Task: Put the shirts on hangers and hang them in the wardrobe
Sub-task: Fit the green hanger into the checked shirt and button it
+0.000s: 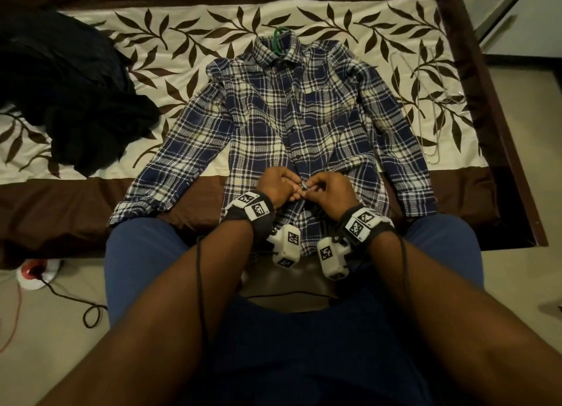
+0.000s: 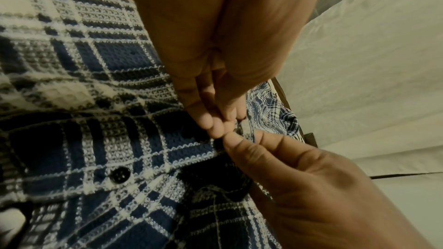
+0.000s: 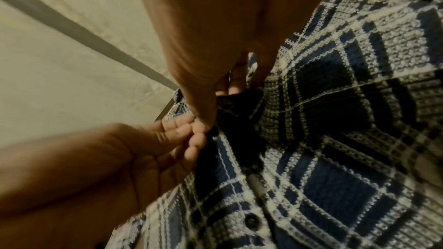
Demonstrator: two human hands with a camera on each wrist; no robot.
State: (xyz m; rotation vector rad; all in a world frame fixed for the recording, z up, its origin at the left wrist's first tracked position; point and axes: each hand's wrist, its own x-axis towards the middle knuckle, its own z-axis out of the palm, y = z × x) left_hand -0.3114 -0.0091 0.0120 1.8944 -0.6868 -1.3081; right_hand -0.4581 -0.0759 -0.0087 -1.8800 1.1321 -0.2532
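Note:
A blue and cream plaid shirt (image 1: pixel 304 116) lies flat on the bed, collar away from me, with a green hanger hook (image 1: pixel 278 42) poking out at the collar. My left hand (image 1: pixel 278 185) and right hand (image 1: pixel 327 189) meet at the shirt's front placket near the hem, each pinching the fabric edge. In the left wrist view the fingertips (image 2: pixel 215 124) of my left hand meet the right hand's thumb (image 2: pixel 236 140) over the placket of the plaid shirt (image 2: pixel 95 101), above a black button (image 2: pixel 120 174). In the right wrist view another button (image 3: pixel 252 220) shows on the shirt (image 3: pixel 335 139).
A heap of dark clothing (image 1: pixel 60 95) lies on the bed's left. Bare wire hangers (image 1: pixel 425 101) rest on the leaf-patterned bedspread (image 1: pixel 188 52) to the right. A power strip (image 1: pixel 36 273) and cables lie on the floor at left. My knees press against the bed's edge.

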